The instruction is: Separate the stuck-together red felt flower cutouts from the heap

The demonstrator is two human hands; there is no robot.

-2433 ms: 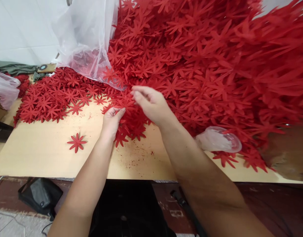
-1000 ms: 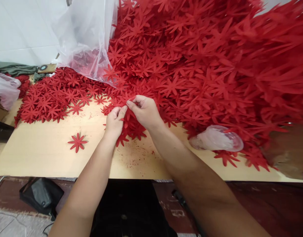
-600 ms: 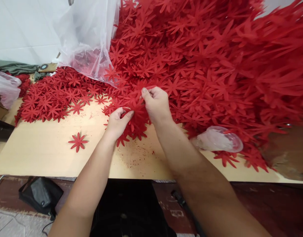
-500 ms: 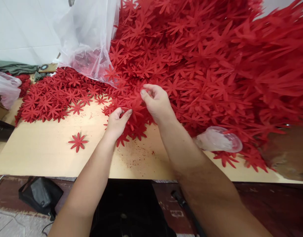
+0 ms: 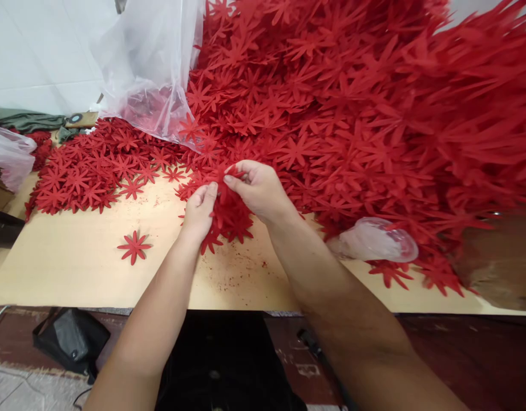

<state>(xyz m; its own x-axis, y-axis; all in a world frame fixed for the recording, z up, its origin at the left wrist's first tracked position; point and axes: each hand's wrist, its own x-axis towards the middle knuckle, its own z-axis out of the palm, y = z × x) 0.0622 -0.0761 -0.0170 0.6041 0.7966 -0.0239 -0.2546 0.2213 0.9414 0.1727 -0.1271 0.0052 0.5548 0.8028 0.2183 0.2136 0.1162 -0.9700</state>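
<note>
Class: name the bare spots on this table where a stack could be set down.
Bare tabletop lies around the single flower, left of the left hand. A dusty strip runs along the near edge. The red flower heap crowds the back and right.

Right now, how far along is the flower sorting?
Done: flat spread of red flowers at the table's left, one single flower apart. In hand: left hand and right hand pinch a small bunch. Left: the big heap, by far the larger share.
</note>
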